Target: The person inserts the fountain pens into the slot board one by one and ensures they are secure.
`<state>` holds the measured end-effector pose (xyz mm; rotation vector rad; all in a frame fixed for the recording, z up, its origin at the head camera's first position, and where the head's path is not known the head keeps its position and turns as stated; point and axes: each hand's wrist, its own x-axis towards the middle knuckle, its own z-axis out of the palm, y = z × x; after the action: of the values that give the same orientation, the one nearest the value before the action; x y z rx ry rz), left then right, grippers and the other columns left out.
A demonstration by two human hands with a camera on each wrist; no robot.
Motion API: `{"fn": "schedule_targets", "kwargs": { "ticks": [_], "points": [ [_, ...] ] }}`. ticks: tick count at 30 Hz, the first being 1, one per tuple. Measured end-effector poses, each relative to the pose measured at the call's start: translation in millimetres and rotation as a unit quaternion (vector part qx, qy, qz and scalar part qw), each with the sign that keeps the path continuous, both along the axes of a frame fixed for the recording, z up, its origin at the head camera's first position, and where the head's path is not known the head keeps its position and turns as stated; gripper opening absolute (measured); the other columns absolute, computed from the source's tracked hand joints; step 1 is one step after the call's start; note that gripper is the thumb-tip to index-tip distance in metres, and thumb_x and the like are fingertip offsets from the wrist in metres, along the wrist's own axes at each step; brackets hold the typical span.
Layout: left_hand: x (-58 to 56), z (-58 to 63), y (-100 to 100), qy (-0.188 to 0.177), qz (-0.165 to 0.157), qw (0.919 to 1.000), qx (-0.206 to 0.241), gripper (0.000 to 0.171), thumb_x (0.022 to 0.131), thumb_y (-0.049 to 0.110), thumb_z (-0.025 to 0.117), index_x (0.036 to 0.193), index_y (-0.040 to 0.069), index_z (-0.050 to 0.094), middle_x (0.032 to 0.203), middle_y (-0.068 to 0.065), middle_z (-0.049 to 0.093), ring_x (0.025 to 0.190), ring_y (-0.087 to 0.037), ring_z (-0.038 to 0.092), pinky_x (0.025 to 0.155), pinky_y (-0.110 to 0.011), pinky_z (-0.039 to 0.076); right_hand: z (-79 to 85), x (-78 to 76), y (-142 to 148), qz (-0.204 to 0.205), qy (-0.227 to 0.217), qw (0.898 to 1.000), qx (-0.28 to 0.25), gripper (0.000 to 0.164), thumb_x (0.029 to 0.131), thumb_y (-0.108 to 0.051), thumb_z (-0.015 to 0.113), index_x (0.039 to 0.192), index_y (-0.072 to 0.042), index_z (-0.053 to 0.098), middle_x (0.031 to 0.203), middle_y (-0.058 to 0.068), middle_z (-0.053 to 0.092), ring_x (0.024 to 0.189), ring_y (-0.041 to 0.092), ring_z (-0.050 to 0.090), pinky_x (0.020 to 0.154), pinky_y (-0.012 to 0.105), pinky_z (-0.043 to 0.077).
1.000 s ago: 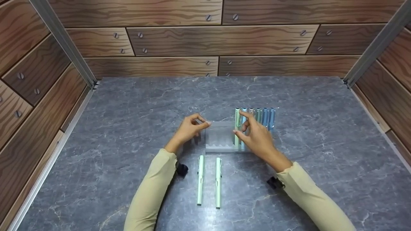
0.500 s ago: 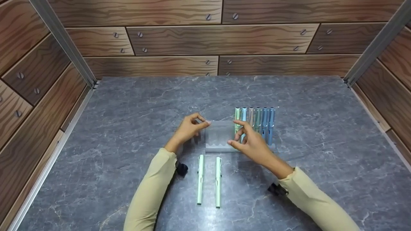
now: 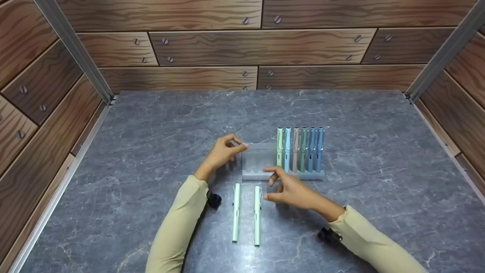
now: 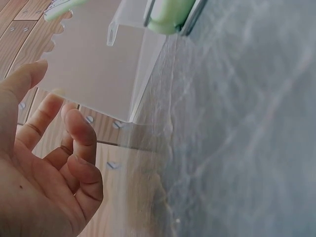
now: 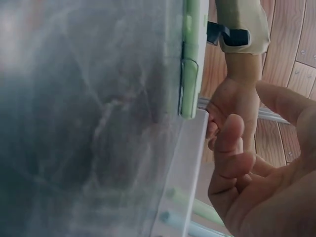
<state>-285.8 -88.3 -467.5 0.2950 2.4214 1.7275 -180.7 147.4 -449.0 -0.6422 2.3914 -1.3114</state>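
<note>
A clear pen stand holds several capped pens side by side on its right part: light green, light blue, pinkish-grey, dark green and blue ones. My left hand pinches the stand's upper left corner between thumb and forefinger; in the left wrist view that hand is at the corner of the clear panel. Two pale green pens lie on the table before the stand, a left one and a right one. My right hand hovers beside the right pen's cap end, thumb and forefinger spread, holding nothing.
The grey marbled tabletop extends around the stand. Wood-patterned walls with metal corner posts enclose its back and sides. Notches along the stand's lower ledge show left of the standing pens.
My right hand has left the light green pen in the stand and come down and left to the right pale green pen. My left hand stays at the stand's corner.
</note>
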Motion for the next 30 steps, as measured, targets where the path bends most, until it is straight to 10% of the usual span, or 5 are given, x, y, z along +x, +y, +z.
{"fn": "schedule_targets", "kwargs": {
  "ticks": [30],
  "points": [
    [0.8, 1.7, -1, 0.005, -0.005, 0.9999, 0.008, 0.02, 0.085, 0.029, 0.073, 0.089, 0.012, 0.063, 0.06, 0.003, 0.051, 0.049, -0.01, 0.045, 0.05, -0.025, 0.041, -17.1, -3.8, -13, 0.071, 0.034, 0.989, 0.125, 0.07, 0.075, -0.021, 0.079, 0.133, 0.001, 0.045, 0.092, 0.007, 0.055, 0.075, 0.013, 0.047, 0.069, 0.026, 0.043]
  ]
}}
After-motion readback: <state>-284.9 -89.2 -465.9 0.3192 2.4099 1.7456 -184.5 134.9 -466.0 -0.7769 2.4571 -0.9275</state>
